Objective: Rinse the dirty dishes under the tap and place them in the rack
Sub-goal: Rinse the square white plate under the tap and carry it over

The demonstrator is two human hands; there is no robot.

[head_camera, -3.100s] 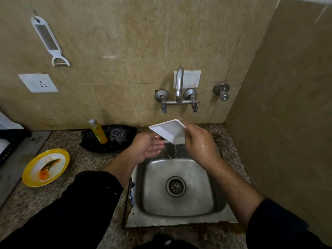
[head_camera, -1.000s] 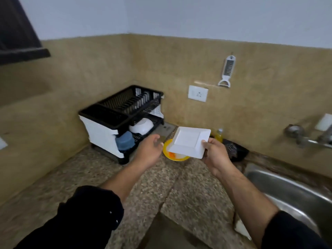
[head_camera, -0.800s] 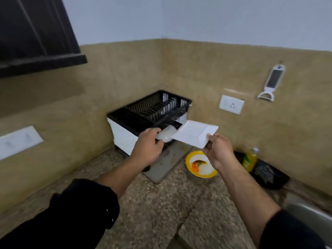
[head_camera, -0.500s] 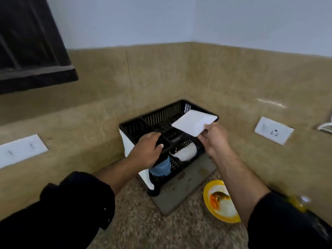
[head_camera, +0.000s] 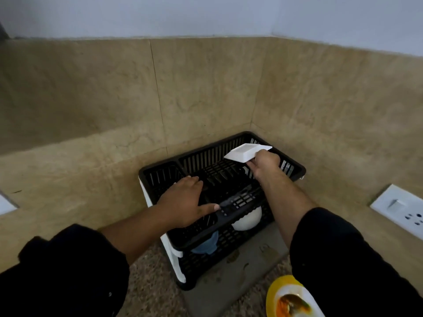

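Underfoot of everything, a speckled granite bench (head_camera: 146, 284) runs into a corner of beige wall tiles (head_camera: 91, 92), with plain pale wall above. White socket plate (head_camera: 402, 209) on the right wall; edge of another white plate (head_camera: 5, 203) on the left wall. Black two-tier dish rack (head_camera: 296, 169) stands in the corner on a grey drip tray (head_camera: 231, 289). Lower tier holds a white bowl (head_camera: 248, 219) and a blue cup (head_camera: 204, 244), both partly hidden. Yellow plate (head_camera: 290, 298) with orange food scraps sits on the bench at the lower right edge, still unwashed. Right hand (head_camera: 265, 163) pinches the white square plate (head_camera: 242, 153) by its near edge, holding it slightly tilted above the far right of the rack's upper tier, not yet down among the slots. Left hand (head_camera: 185, 202) lies wide and flat over the rack's near side, thumb along the front rail, gripping nothing. Against half a second ago: the view is closer and lower, the dark window frame has all but left the picture, the white plate has travelled further over the rack, and the left hand's fingers have uncurled from the rail.
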